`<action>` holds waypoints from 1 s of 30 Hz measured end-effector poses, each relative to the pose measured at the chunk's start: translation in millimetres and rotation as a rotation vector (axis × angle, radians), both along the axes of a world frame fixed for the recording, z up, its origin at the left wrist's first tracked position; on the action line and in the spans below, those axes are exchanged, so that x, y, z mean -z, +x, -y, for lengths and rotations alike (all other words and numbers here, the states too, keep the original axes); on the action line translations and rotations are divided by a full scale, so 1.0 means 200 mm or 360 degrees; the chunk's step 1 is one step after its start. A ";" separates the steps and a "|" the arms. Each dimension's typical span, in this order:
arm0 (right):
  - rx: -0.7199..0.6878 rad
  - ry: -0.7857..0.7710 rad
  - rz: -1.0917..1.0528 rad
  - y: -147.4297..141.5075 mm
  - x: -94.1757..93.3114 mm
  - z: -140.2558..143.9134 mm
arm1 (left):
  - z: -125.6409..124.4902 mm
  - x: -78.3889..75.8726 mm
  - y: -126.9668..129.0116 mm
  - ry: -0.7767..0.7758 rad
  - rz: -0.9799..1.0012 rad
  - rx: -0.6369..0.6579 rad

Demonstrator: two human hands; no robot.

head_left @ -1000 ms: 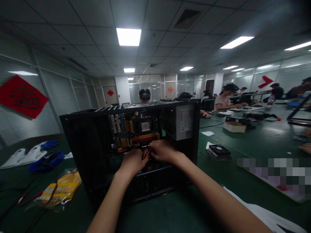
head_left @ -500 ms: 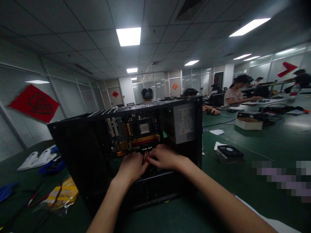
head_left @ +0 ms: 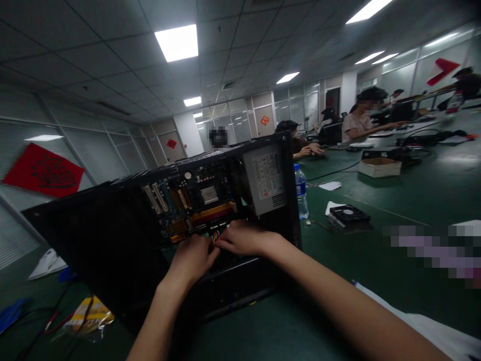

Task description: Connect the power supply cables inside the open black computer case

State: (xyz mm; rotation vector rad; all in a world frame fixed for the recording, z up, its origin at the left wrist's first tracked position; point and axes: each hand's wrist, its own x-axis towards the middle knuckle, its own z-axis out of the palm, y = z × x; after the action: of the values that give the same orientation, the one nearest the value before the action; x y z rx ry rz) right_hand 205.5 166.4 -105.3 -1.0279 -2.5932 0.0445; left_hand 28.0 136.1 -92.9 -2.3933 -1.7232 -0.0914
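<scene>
The green tabletop (head_left: 376, 210) runs far down the room, and the open black computer case (head_left: 93, 250) stands on it in front of the person, its side panel off. Since a second ago the view has swung left and tilted, so the case now leans across the picture, yet both hands sit in the same place inside it; the work on the cables has not moved on to another spot.

Inside the case the motherboard (head_left: 188, 200) faces out, with the grey power supply (head_left: 265, 178) at its upper right corner. Both hands are low in the case, just below the board's lower edge. The left hand (head_left: 191, 258) is curled, and the right hand (head_left: 240, 238) meets it fingertip to fingertip; between them they pinch a small bundle of coloured wires (head_left: 215, 236). Both grips are closed on that bundle.

Just right of the case stands a water bottle (head_left: 300, 190), which has come into sight with the turn. Beyond it lies a loose cooling fan (head_left: 347, 214). At the lower left a yellow packet (head_left: 90, 313) lies on the tabletop. Other people sit at work further down.
</scene>
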 end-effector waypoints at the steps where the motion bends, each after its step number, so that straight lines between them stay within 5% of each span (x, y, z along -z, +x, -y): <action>1: 0.0002 -0.0007 -0.0014 0.00 0.00 0.00 | 0.00 0.00 0.00 -0.0018 0.0027 0.0009; 6: -0.0082 -0.0078 -0.0014 0.01 0.01 -0.01 | 0.00 0.00 0.02 -0.0226 0.0157 0.0155; 20: 0.0068 -0.0552 0.0167 0.04 0.01 -0.01 | 0.00 0.01 0.02 -0.0276 0.0333 0.0128; 26: -0.0067 -0.0451 -0.0207 0.04 -0.02 0.00 | 0.00 0.00 -0.01 -0.0127 0.0450 0.0157; 30: -0.0199 -0.0341 -0.0609 0.01 -0.07 0.04 | 0.05 -0.10 -0.06 -0.0204 0.0651 0.0271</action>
State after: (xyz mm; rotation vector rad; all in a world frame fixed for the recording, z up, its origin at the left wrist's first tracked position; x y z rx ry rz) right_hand 207.2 159.3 -91.3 -0.8269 -2.3281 0.5087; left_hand 15.6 126.3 -72.2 -2.7641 -1.7181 -0.5457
